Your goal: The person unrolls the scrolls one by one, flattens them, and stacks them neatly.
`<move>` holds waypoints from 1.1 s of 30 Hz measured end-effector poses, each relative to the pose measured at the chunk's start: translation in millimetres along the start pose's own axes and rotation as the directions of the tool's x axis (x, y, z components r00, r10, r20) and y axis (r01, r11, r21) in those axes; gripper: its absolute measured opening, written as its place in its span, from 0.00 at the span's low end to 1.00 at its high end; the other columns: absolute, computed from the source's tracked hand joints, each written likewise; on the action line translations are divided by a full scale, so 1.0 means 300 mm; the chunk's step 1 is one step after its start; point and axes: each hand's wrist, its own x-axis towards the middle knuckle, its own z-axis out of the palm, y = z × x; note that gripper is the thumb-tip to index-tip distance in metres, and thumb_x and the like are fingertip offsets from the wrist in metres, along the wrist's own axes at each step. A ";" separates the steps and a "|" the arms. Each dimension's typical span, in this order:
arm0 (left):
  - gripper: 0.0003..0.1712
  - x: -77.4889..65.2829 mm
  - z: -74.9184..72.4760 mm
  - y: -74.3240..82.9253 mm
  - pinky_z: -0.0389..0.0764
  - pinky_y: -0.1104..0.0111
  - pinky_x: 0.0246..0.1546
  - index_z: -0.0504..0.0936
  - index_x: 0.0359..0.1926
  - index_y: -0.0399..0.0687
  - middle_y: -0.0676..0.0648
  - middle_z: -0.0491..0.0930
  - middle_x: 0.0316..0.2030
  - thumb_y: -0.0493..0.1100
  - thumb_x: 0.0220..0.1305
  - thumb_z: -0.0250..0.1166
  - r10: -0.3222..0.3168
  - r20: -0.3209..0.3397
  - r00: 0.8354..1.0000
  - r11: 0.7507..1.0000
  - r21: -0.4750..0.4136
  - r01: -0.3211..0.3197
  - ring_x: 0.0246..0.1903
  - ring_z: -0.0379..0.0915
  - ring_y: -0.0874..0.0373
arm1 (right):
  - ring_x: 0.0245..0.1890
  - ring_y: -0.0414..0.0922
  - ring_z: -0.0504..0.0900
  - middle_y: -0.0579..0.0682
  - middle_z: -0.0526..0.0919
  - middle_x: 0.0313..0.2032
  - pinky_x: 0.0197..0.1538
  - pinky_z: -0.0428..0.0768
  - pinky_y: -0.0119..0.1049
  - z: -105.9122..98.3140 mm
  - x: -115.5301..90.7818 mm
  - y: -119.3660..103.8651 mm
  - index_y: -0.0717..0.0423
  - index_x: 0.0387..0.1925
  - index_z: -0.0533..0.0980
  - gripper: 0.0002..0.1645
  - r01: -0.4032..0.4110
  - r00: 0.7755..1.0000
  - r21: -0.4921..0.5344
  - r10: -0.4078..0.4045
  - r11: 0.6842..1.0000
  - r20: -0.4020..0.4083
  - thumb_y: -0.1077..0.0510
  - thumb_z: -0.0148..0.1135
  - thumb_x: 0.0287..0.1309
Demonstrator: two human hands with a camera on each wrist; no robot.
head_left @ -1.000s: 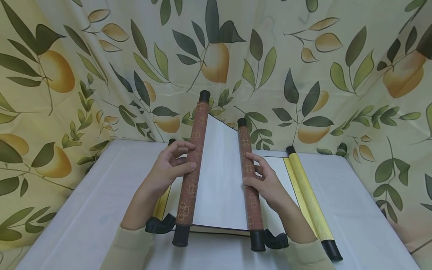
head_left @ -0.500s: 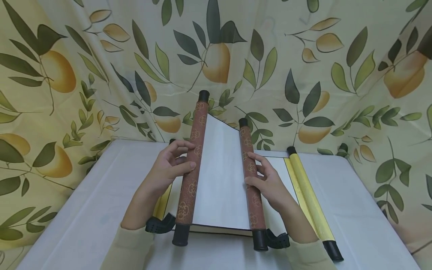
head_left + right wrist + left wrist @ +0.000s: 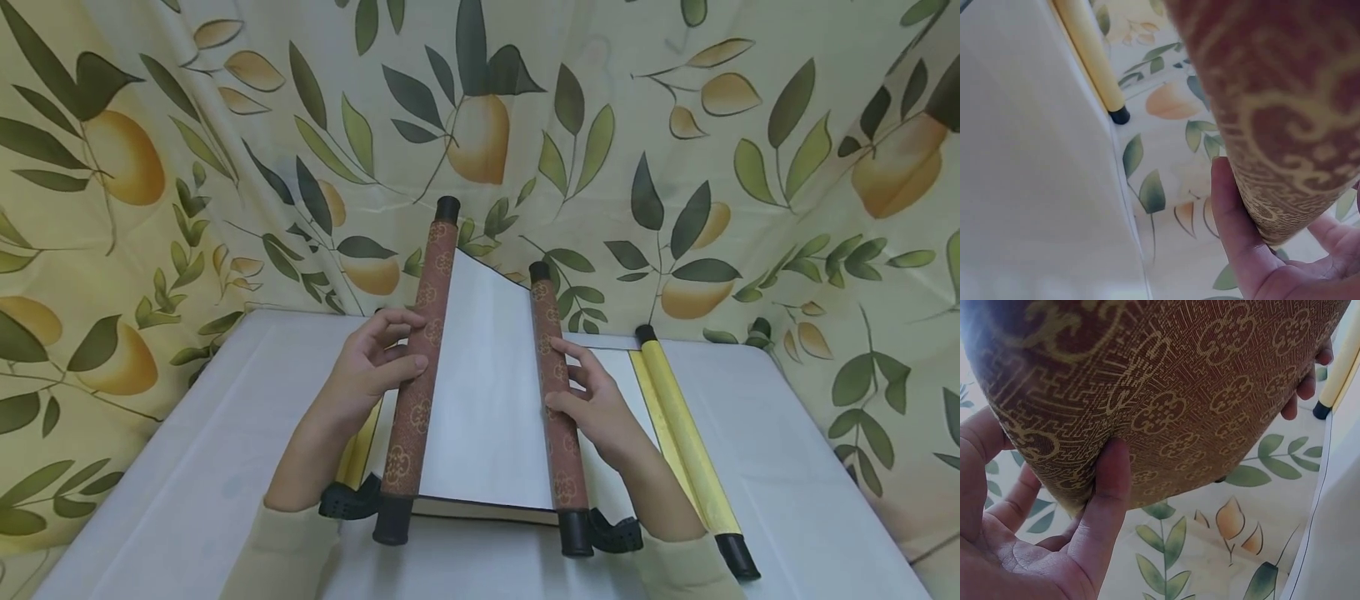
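Note:
A scroll with reddish-brown brocade rollers and black end caps is held partly unrolled, tilted up over the table. Its white sheet (image 3: 487,392) spans the gap between the rollers. My left hand (image 3: 375,362) grips the left roller (image 3: 422,367) near its middle; in the left wrist view the thumb (image 3: 1112,478) presses the gold-patterned brocade (image 3: 1166,412). With thumb and fingers my right hand (image 3: 596,408) holds the right roller (image 3: 558,392), whose brocade (image 3: 1297,125) looms large in the right wrist view. Some fingers are hidden behind the rollers.
Beneath lies a second scroll, spread on the white table (image 3: 757,433), its yellow right roller (image 3: 693,442) black-capped. The left yellow roller (image 3: 360,446) is mostly covered by my arm and the brown scroll. A fruit-and-leaf patterned curtain (image 3: 480,67) hangs behind the table.
The left brown roller has shifted slightly left with my left hand, and the right one a little right. The white sheet between them shows slightly wider; both hands keep their hold.

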 end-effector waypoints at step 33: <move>0.23 -0.011 -0.012 0.022 0.82 0.67 0.39 0.72 0.58 0.49 0.39 0.67 0.61 0.32 0.62 0.62 0.024 -0.033 0.999 0.999 -0.027 -0.025 0.46 0.78 0.54 | 0.58 0.61 0.74 0.65 0.62 0.68 0.48 0.82 0.44 0.002 -0.001 -0.003 0.44 0.74 0.57 0.42 -0.006 1.000 -0.003 0.006 1.000 0.015 0.67 0.58 0.63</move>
